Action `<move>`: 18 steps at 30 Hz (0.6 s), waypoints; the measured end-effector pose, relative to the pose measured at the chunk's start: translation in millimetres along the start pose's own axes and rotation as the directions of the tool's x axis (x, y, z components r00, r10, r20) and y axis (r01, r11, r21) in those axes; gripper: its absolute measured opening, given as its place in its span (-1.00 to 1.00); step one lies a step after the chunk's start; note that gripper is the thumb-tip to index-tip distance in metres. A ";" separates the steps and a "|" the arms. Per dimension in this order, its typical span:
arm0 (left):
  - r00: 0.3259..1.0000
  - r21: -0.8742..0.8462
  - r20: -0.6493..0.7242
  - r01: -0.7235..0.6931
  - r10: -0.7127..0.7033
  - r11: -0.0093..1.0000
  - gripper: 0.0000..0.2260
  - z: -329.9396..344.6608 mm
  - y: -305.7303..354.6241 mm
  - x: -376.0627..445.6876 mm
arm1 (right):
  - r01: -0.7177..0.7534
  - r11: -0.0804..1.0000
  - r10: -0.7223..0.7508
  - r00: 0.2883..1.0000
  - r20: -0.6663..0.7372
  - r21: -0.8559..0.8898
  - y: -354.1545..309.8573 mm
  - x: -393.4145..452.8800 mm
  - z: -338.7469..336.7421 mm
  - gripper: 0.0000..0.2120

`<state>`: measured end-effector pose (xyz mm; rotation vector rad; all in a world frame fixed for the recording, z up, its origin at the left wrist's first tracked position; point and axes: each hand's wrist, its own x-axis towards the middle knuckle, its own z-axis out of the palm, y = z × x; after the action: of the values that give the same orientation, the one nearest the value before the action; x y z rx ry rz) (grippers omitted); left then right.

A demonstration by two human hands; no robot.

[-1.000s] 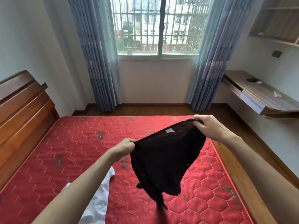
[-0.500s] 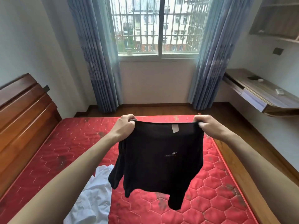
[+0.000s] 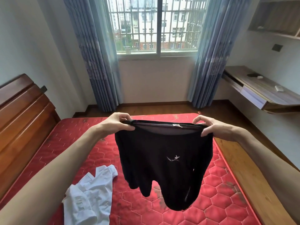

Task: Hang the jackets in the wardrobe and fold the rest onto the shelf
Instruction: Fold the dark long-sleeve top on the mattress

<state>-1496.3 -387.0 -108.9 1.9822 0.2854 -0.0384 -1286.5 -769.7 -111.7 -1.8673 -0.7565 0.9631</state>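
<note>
A black shirt [image 3: 164, 161] with a small white emblem on its chest hangs in the air over the red mattress [image 3: 219, 189]. My left hand [image 3: 117, 122] pinches its left shoulder, and my right hand [image 3: 212, 129] pinches its right shoulder. The neckline is stretched between them with a white label showing. Its sleeves and hem dangle loosely below, clear of the mattress. A crumpled white shirt [image 3: 88, 195] lies on the mattress at the lower left, under my left forearm.
A wooden headboard [image 3: 21, 120] stands at the left. The bed's wooden side rail [image 3: 246, 176] runs along the right. A wall-mounted desk [image 3: 266, 93] with small items and a shelf [image 3: 276, 17] above it are at the right. A barred window [image 3: 155, 25] with blue curtains is ahead.
Both hands have spread the black shirt wider and raised it by the shoulders. It now faces me flat, where a second ago it hung bunched and twisted.
</note>
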 end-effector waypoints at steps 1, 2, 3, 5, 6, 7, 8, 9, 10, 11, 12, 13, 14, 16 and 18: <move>0.999 -0.020 -0.032 -0.016 0.015 1.000 -0.89 1.5 -2.0 0.7 | -0.040 0.998 0.043 0.998 0.048 -0.050 3.2 0.1 -1.7 -0.57; 0.998 -0.053 -0.061 -0.034 0.031 0.998 -0.89 3.2 -3.5 1.1 | -0.063 0.989 0.072 0.995 0.072 -0.131 6.2 1.5 -1.8 -0.56; 0.995 -0.084 -0.087 -0.053 0.045 0.995 -0.90 4.9 -4.6 1.9 | -0.068 0.973 0.085 0.994 0.069 -0.221 8.9 3.9 -0.7 -0.59; 0.990 -0.118 -0.129 -0.074 0.059 0.990 -0.88 7.9 -5.9 3.2 | -0.044 0.927 0.047 0.999 -0.001 -0.373 15.1 10.5 3.1 -0.71; 0.987 -0.129 -0.146 -0.081 0.062 0.988 -0.87 9.9 -6.8 3.6 | -0.030 0.910 0.012 0.999 -0.046 -0.414 18.7 14.2 4.6 -0.77; 0.985 -0.142 -0.163 -0.088 0.064 0.986 -0.85 11.8 -8.2 4.2 | -0.021 0.901 -0.020 0.996 -0.090 -0.434 22.3 17.5 5.6 -0.83; 0.981 -0.156 -0.182 -0.097 0.068 0.983 -0.83 13.0 -10.0 4.5 | -0.017 0.892 -0.052 0.989 -0.139 -0.452 25.6 20.3 5.9 -0.88; 0.977 -0.166 -0.200 -0.105 0.070 0.981 -0.81 13.3 -12.1 4.7 | -0.015 0.882 -0.086 0.978 -0.192 -0.471 28.6 23.0 5.9 -0.91; 0.973 -0.174 -0.218 -0.111 0.072 0.978 -0.80 13.1 -14.5 4.5 | -0.012 0.878 -0.119 0.963 -0.243 -0.479 31.9 25.4 5.7 -0.90; 0.970 -0.181 -0.234 -0.115 0.071 0.977 -0.78 12.2 -16.7 4.6 | -0.002 0.884 -0.150 0.946 -0.289 -0.467 35.2 28.1 5.6 -0.87; 0.967 -0.182 -0.247 -0.114 0.067 0.977 -0.77 11.5 -19.0 4.9 | 0.017 0.897 -0.183 0.924 -0.335 -0.441 38.2 30.8 6.2 -0.84; 0.964 -0.173 -0.258 -0.107 0.060 0.979 -0.76 10.8 -21.4 5.8 | 0.041 0.912 -0.214 0.897 -0.387 -0.409 40.7 34.0 7.4 -0.82; 0.962 -0.155 -0.268 -0.098 0.054 0.983 -0.75 10.3 -24.1 7.2 | 0.063 0.927 -0.237 0.863 -0.445 -0.371 42.6 38.1 9.0 -0.80; 0.957 -0.105 -0.286 -0.081 0.048 0.991 -0.73 7.1 -29.4 10.4 | 0.097 0.952 -0.251 0.794 -0.554 -0.292 44.5 47.9 11.4 -0.74; 0.957 -0.063 -0.287 -0.058 0.038 0.996 -0.71 -1.9 -33.1 15.3 | 0.114 0.955 -0.268 0.730 -0.629 -0.274 42.8 58.6 9.0 -0.70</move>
<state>-1488.9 -369.6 -140.1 1.9210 0.4187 0.2883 -1259.0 -737.5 -171.4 -2.0748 -0.6031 0.0354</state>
